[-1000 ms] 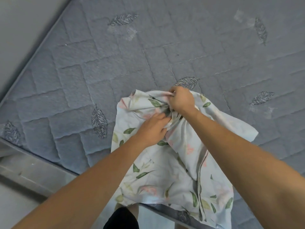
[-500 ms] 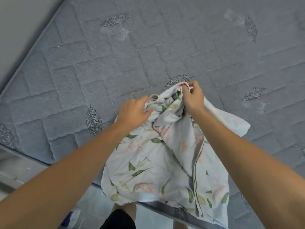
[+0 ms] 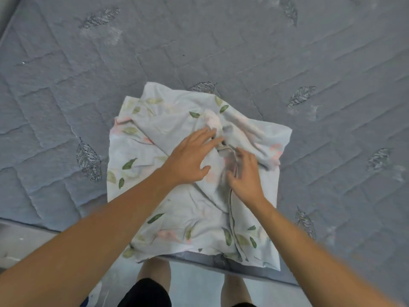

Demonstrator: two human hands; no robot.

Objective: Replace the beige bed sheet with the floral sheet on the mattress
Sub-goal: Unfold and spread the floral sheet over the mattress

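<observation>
Both hands have let go; left hand (image 3: 190,160) and right hand (image 3: 244,178) rest spread on the bunched floral sheet (image 3: 177,209); unfolding begins; next, find an edge to spread over the bare mattress (image 3: 221,52).

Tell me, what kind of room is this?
Probably a bedroom. A bare grey quilted mattress fills most of the view, a bundled floral sheet lies on it near its edge, and a person's left hand and right hand rest on the sheet.

Bedroom: bare quilted mattress (image 3: 243,52)
</observation>
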